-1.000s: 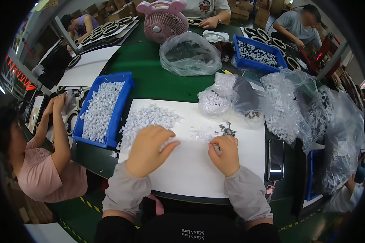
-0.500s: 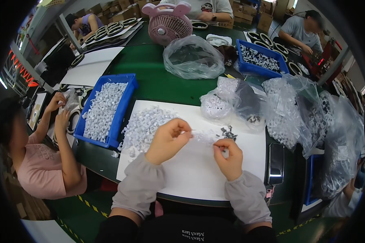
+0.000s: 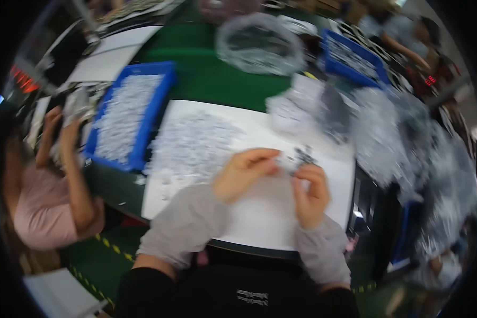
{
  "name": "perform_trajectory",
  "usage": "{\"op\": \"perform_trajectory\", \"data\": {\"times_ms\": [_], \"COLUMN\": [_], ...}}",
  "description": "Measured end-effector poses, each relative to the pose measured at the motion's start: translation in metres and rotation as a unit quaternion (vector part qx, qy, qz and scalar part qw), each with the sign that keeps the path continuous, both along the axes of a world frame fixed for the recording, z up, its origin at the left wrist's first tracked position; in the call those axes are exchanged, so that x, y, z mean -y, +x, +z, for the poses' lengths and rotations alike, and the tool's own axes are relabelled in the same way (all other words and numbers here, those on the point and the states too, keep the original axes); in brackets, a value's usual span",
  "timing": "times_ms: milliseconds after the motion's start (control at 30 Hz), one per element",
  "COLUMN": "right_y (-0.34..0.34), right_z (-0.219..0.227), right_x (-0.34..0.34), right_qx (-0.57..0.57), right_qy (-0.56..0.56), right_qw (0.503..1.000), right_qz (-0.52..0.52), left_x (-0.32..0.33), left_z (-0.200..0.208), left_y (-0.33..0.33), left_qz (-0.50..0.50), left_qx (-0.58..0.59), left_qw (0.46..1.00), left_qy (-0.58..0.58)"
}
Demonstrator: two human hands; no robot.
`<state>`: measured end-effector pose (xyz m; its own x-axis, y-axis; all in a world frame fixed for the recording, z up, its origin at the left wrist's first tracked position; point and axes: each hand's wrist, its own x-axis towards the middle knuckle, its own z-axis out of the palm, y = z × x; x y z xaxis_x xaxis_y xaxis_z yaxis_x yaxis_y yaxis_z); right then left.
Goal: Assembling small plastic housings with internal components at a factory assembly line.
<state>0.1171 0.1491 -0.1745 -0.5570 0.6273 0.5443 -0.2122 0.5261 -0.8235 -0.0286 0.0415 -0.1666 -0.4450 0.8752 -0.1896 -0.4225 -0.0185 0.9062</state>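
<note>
Above the white sheet (image 3: 259, 222), my left hand (image 3: 244, 174) has its fingers bent together in a pinch. Any piece in them is too small and blurred to name. Close to its right, my right hand (image 3: 311, 193) is also pinched, and what it grips cannot be made out. Just beyond my right fingertips lies a little heap of dark small parts (image 3: 305, 155), with whitish small parts beside it. A wide pile of white plastic parts (image 3: 191, 140) covers the left of the sheet. Both my forearms wear grey sleeves.
A blue bin (image 3: 127, 119) of white parts stands left, another blue bin (image 3: 352, 58) far right. Clear plastic bags (image 3: 384, 138) crowd the right side; an opened bag (image 3: 259, 45) lies at the back. A phone (image 3: 361, 204) rests right. One co-worker (image 3: 58, 206) sits left, another far right.
The view has shifted and blurred. My left hand has moved right, nearer to my right hand and the dark parts. Both hands stay pinched.
</note>
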Motion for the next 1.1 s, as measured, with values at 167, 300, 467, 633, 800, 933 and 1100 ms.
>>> {"op": "perform_trajectory", "data": {"times_ms": [167, 300, 467, 633, 800, 933, 1100], "right_y": [0.001, 0.001, -0.001, -0.002, -0.001, 0.000, -0.002], "right_z": [0.022, 0.014, 0.008, 0.007, 0.009, 0.012, 0.022], "right_x": [0.011, 0.009, 0.014, 0.013, 0.012, 0.012, 0.009], "right_qx": [-0.005, -0.005, -0.011, -0.024, -0.015, -0.006, 0.051], "right_qy": [0.038, 0.044, -0.011, -0.014, 0.018, 0.012, 0.200], "right_qw": [0.998, 0.999, 1.000, 1.000, 1.000, 1.000, 0.978], "right_qz": [-0.040, -0.012, 0.001, 0.000, 0.014, 0.014, 0.015], "left_x": [-0.001, 0.003, 0.002, 0.002, 0.002, 0.004, 0.003], "left_z": [0.010, 0.005, -0.006, 0.000, -0.001, 0.002, 0.003], "left_y": [0.006, 0.010, 0.020, 0.016, 0.010, 0.012, 0.009], "left_qz": [-0.047, -0.048, -0.078, -0.133, -0.142, -0.130, -0.072], "left_qx": [0.079, 0.154, 0.213, 0.246, 0.242, 0.189, 0.142], "left_qw": [0.994, 0.987, 0.970, 0.956, 0.956, 0.969, 0.979], "left_qy": [0.051, 0.021, 0.084, 0.086, 0.089, 0.096, 0.123]}}
